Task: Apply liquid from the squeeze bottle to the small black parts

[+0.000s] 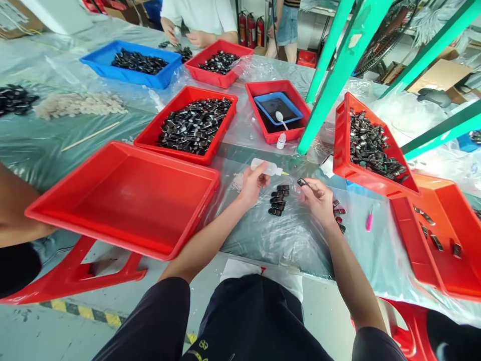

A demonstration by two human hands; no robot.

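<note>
In my left hand is a translucent squeeze bottle, its fine yellowish tip pointing right. My right hand pinches a small black glossy part close to that tip; a gap shows between the two. Below and between my hands, a column of several similar black parts lies on the plastic-covered table. More dark parts lie beside my right wrist, partly hidden by it. A little pile of tiny pale pieces sits left of my left hand.
A bare red tray overhangs the table edge at left. Filled red bins stand beyond my hands, near green posts. A pink-handled tool and an orange-red bin are at right. People sit nearby.
</note>
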